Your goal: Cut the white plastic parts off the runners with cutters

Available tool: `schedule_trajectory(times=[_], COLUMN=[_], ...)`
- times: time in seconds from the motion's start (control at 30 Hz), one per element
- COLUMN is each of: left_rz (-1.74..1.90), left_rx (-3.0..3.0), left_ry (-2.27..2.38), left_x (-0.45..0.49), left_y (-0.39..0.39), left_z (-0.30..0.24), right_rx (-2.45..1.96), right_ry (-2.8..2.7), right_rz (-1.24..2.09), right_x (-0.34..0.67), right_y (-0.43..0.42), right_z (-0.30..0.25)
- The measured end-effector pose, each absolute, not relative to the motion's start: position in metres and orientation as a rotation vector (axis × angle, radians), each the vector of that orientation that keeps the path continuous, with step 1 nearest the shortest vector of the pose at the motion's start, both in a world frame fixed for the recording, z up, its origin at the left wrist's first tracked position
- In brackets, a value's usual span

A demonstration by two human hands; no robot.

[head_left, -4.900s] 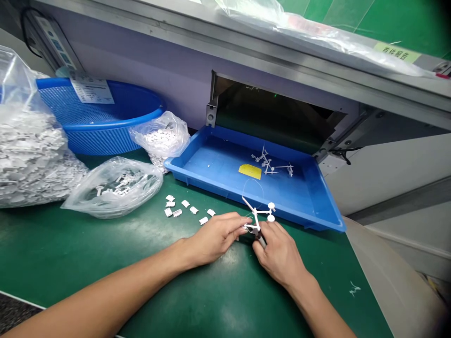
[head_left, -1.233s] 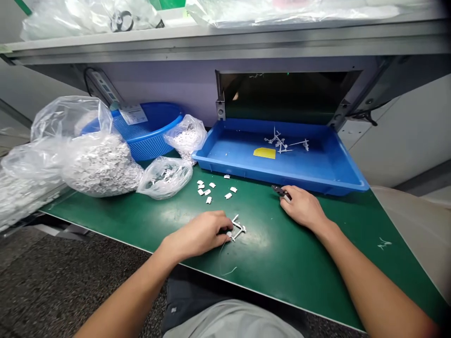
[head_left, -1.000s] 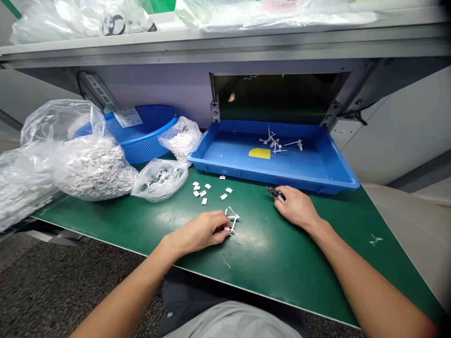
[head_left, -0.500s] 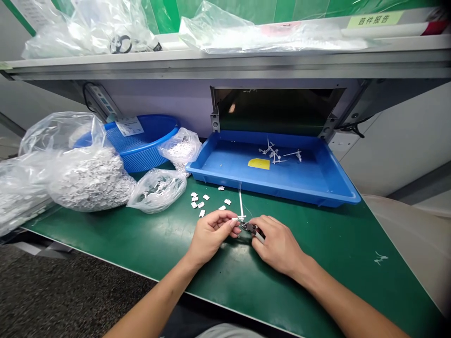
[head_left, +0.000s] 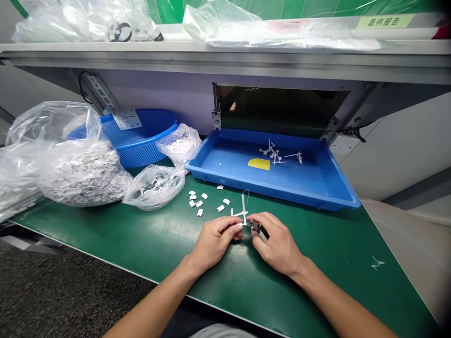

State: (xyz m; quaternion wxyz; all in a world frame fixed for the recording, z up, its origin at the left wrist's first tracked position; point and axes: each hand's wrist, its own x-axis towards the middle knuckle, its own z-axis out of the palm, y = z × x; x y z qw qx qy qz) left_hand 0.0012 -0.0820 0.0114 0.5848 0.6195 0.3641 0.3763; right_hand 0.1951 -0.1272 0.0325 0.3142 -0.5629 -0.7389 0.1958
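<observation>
Just in front of the blue tray (head_left: 268, 198): a person's left hand (head_left: 214, 241) and right hand (head_left: 278, 241) meet above the green worktop (head_left: 105, 239), close together.
Left fingers: pressed together, pinching a white plastic runner (head_left: 242, 215) whose long arm points up toward the tray.
Right fingers: curled around the handles of small side cutters (head_left: 255, 226); the dark jaws sit at the runner, though whether they touch it is hidden.
Left of the hands, before the tray: small white plastic pieces (head_left: 200, 199) lie scattered on the worktop, well apart from the fingers.
Left of the tray: a clear bag of white runners (head_left: 153, 188), a large clear bag of white pieces (head_left: 81, 173), a smaller clear bag of white pieces (head_left: 179, 145) and a blue mesh basket (head_left: 141, 141).
Inside the tray: a small tangle of white runners (head_left: 278, 157) beside a yellow label (head_left: 259, 164).
Above the tray: a metal-edged shelf (head_left: 211, 55) carrying clear plastic bags (head_left: 282, 35).
</observation>
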Motion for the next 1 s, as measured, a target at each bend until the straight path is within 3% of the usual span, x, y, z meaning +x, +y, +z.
schedule_trajectory(times=[0.2,1.0], left_rz=[1.073,1.044], left_rx=[1.192,1.813], left_ry=[0.825,0.855], left_x=[-0.0005,-0.0025], left_y=[-0.0823,-0.0846], left_z=[0.014,0.0137], right_rx=[-1.566,-1.663], right_ry=[-2.004,-2.095], right_rz=[0.527,0.374], right_x=[0.1925,0.1959], right_y=[-0.1281,-0.1278], right_z=[0.026,0.0266])
